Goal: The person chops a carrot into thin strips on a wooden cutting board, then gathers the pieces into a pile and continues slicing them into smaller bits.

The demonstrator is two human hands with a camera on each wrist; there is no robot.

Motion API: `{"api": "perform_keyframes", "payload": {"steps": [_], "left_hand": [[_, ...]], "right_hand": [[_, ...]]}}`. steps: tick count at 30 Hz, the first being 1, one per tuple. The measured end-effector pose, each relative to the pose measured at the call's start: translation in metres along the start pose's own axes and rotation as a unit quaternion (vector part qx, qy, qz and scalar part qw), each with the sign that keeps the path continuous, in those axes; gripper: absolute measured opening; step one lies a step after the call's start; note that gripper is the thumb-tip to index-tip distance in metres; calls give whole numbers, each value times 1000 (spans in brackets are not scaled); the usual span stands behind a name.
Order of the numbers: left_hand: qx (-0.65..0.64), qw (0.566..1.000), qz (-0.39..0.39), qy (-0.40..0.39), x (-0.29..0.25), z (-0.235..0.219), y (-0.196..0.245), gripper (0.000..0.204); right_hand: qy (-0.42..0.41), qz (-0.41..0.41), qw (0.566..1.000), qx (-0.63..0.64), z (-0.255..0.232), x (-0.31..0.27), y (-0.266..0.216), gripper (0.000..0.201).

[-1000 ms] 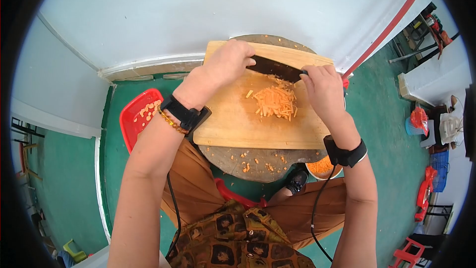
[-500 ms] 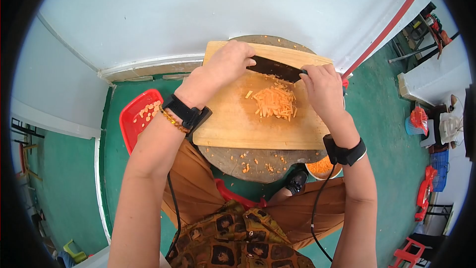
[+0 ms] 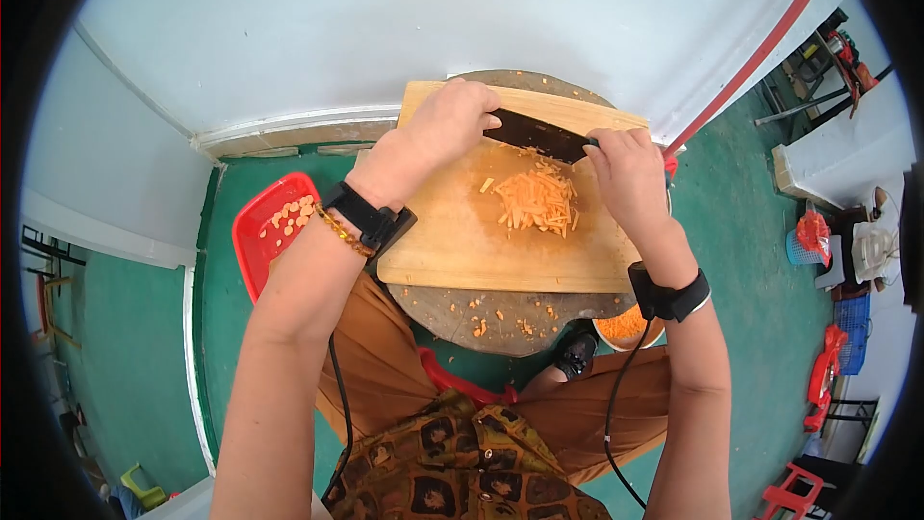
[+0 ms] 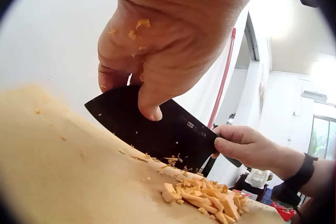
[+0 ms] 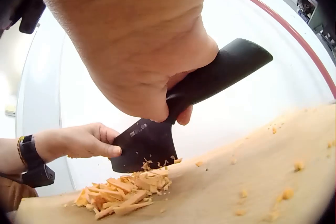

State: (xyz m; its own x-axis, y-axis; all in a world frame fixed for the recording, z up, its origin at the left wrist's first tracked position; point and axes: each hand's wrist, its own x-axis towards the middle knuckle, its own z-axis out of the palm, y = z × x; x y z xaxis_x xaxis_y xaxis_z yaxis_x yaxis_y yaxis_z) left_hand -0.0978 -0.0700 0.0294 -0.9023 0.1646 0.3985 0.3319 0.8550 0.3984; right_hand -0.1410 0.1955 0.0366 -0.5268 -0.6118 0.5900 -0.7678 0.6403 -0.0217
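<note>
A dark-bladed cleaver (image 3: 539, 136) stands on its edge on a wooden cutting board (image 3: 443, 255), just beyond a heap of orange carrot strips (image 3: 536, 200). At the blade's front end, my left hand (image 3: 449, 120) pinches the spine between thumb and fingers; bits of carrot cling to its skin in the left wrist view. My right hand (image 3: 630, 173) grips the cleaver where the black handle (image 5: 231, 71) meets the blade, with thumb and fingers on either side. In the right wrist view, small carrot scraps lie along the cutting edge.
Under the board is a round wooden block (image 3: 452, 313) strewn with crumbs. A red basin (image 3: 252, 221) with carrot slices sits on the left floor, and a bowl of shredded carrot (image 3: 626, 325) at the lower right. A white wall (image 3: 385, 29) rises behind the board.
My left hand and wrist have shifted very slightly to the right in the head view. Both hands keep hold of the cleaver, and the carrot heap looks the same.
</note>
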Motion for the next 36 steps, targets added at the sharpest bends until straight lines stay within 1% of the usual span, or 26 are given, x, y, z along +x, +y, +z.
{"api": "perform_keyframes", "payload": {"steps": [1, 2, 4, 5, 7, 8, 10, 11, 13, 14, 17, 19, 22, 23, 25, 26, 28, 31, 34, 36], "left_hand": [[-7, 1000, -18, -15, 0, -2, 2, 23], [-9, 1000, -14, 4, -1, -3, 4, 23], [-11, 999, -4, 39, -1, -8, 10, 22], [-2, 1000, -6, 21, -2, -5, 7, 22], [17, 1000, -9, -15, 0, -2, 4, 22], [-6, 1000, -5, 14, -1, 0, 0, 22], [-55, 996, 0, 69, -5, -11, 16, 21], [-33, 999, -7, 41, -6, -7, 12, 21], [11, 1000, -16, -12, -4, -3, 7, 21], [0, 1000, -18, -11, -5, -1, 3, 21], [-26, 999, -20, -5, -8, -8, 12, 22], [-29, 1000, -8, 6, -9, -6, 13, 23], [-17, 1000, -1, -13, -10, -2, 10, 25], [-31, 999, -10, -11, -11, -1, 9, 25], [-63, 998, -31, -9, -13, -9, 20, 25], [-60, 997, -33, -21, -14, -6, 19, 25], [-52, 997, -33, -44, -15, -4, 14, 25], [-7, 999, -20, -43, -16, -4, 16, 22], [-32, 999, -1, 3, -17, -12, 23, 22], [-21, 999, 8, -23, -20, 0, 14, 21]], "right_hand": [[7, -5, 1000, -2, -7, 3, -1, 10], [12, -11, 1000, -4, -11, 5, -2, 10], [2, -7, 1000, 7, 2, 0, 2, 9], [0, -5, 1000, 11, 6, -1, 4, 9], [4, -5, 1000, 10, -3, 4, 2, 10], [3, -6, 1000, 10, -6, 5, 1, 10], [10, -10, 1000, 9, -5, 5, 2, 11], [16, -11, 1000, 8, -5, 6, 3, 11], [0, -6, 1000, -3, 2, 1, 2, 12], [-8, -3, 1000, -7, 5, -2, 0, 12], [8, -13, 1000, 5, -13, 3, -3, 12], [-15, -12, 1000, 7, -10, -4, -2, 13], [-24, -2, 1000, 12, -8, -7, -1, 12], [-25, 2, 1000, 15, -8, -8, -2, 12], [-10, 0, 1000, -4, -20, -5, -8, 12], [-2, -1, 1000, -13, -25, -4, -10, 12], [-12, 5, 1000, -13, -12, -14, -9, 12], [-13, -3, 1000, 0, -13, -12, -5, 12], [-6, 0, 1000, -4, -26, -10, -12, 13], [-1, 3, 1000, -12, -24, -13, -13, 14]]}}
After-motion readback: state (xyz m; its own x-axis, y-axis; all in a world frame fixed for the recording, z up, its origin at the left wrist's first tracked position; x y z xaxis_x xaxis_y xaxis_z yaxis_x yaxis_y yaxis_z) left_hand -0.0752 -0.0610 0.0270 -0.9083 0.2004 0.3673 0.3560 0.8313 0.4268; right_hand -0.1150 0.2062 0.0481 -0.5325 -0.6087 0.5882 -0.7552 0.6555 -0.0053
